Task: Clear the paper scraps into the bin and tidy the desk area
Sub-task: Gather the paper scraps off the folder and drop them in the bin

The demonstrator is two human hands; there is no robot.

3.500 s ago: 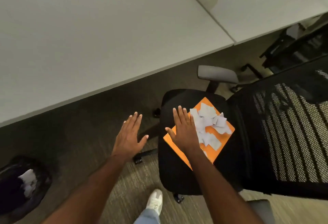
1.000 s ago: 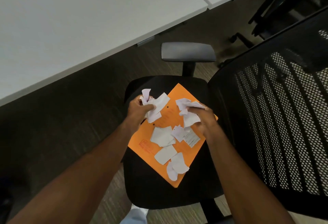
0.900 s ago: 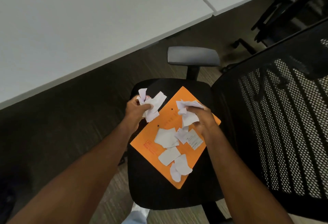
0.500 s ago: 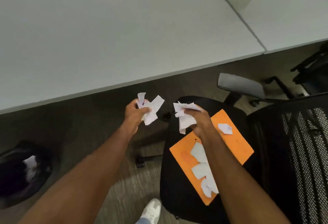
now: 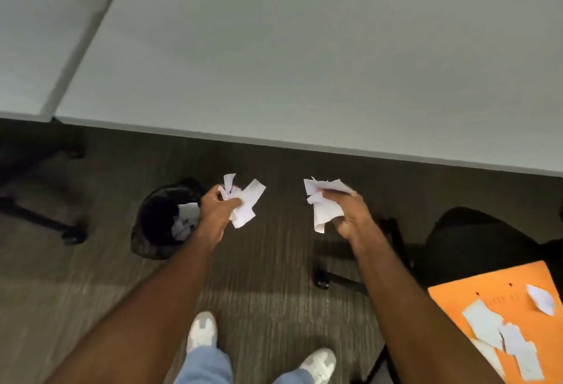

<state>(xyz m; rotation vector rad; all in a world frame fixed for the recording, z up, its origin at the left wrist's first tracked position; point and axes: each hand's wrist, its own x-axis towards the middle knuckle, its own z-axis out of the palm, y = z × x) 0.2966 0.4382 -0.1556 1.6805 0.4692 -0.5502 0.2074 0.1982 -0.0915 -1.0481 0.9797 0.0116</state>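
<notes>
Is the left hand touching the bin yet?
Cannot tell. In the head view the left hand overlaps the bin rim, seemingly raised above it, but one overhead view cannot show the height gap.

Both bare arms reached forward and down, forearms angling inward from the lower corners. Left hand (image 5: 217,210) was fisted, back of hand up, fingers curled tight around a clump of paper scraps (image 5: 243,201). Right hand (image 5: 347,213) was likewise clenched, thumb side up, gripping a second wad of scraps (image 5: 323,201). Hands were level, well apart.
</notes>
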